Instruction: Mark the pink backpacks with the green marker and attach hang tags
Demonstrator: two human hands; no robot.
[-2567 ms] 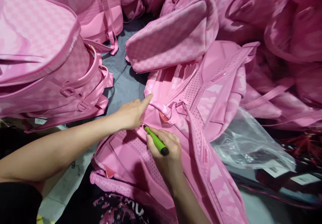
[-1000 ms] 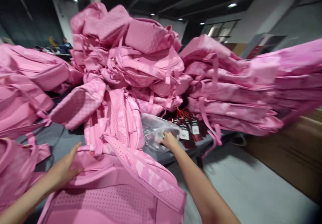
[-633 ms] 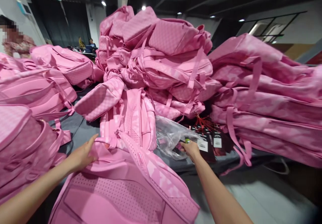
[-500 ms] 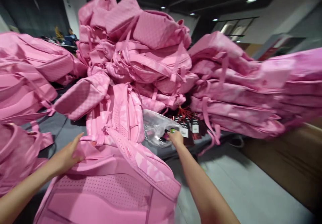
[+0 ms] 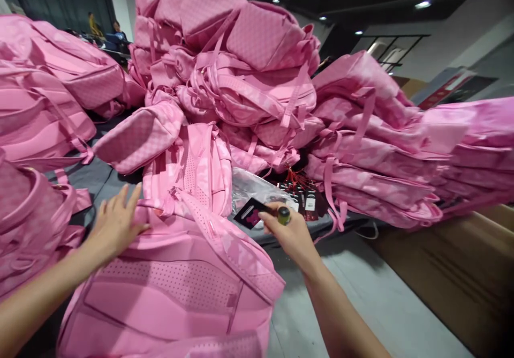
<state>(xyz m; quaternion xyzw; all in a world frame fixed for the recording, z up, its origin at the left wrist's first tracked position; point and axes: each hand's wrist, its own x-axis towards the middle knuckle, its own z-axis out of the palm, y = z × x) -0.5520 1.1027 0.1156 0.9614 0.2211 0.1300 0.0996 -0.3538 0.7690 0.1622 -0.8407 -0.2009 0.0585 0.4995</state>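
**Card point(image 5: 248, 214) clamped in my right grip point(image 5: 291, 229), left grip point(image 5: 115, 225) spread by the backpack point(image 5: 172, 277)**

My right grip is closed on the black card, pinched between thumb and fingers, its magenta print facing up. The same grip holds a green tool point(image 5: 284, 216), black end towards me. The card is above the table point(image 5: 105, 174), in front of a clear plastic bag point(image 5: 249, 186) and just right of the near backpack.

My left grip is apart, fingers fanned, at the top left edge of that pink backpack; I cannot tell whether it presses on the fabric. The backpack lies right before me, its dotted back panel up, one strap slanting down to the right.

Just beyond my right grip lie dark tags point(image 5: 310, 202) with white labels, and red strings point(image 5: 295, 177) behind them. More pink backpacks are piled high across the table point(image 5: 257, 84), stacked flat to the right and crowded along the left. At lower right, past the pale floor point(image 5: 361, 293), is brown cardboard point(image 5: 450, 288).
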